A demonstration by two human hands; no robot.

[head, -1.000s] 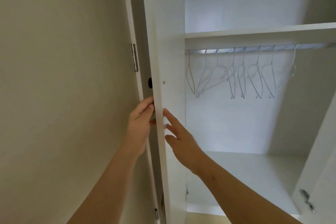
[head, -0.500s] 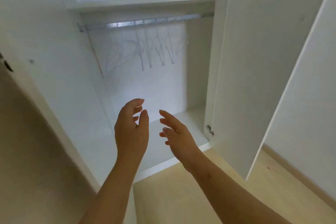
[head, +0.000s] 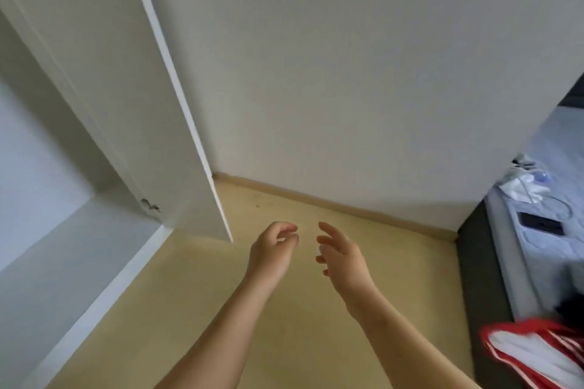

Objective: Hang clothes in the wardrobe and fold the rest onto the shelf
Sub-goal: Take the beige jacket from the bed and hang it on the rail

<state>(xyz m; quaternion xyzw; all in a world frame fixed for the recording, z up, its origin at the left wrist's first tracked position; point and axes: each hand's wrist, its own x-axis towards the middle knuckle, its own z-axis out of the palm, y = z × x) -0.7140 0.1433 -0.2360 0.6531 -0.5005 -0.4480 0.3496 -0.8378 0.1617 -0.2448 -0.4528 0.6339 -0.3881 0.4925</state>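
Looks down on yellowish floor [head: 410, 262] beside the open white wardrobe door [head: 126, 104], left hand [head: 271, 249] loosely curled and right hand [head: 344, 259] relaxed just apart above it, both empty, with a red-and-white garment [head: 531, 354] by the bed [head: 543, 256], lower right.

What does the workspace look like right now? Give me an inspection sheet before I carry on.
Surface: wardrobe floor panel at left, partly in view; yellow floor beneath the hands.
Job's things: wardrobe door open; red and white garment at lower right beside the bed frame; rail and hangers out of view.
Clutter: dark phone-like slab and white bundle on the bed.
Hands: left hand loosely curled, right hand fingers spread; both hold nothing.
Cables: thin cord on the bed, ends unclear.
Surroundings: plain wall, skirting board.
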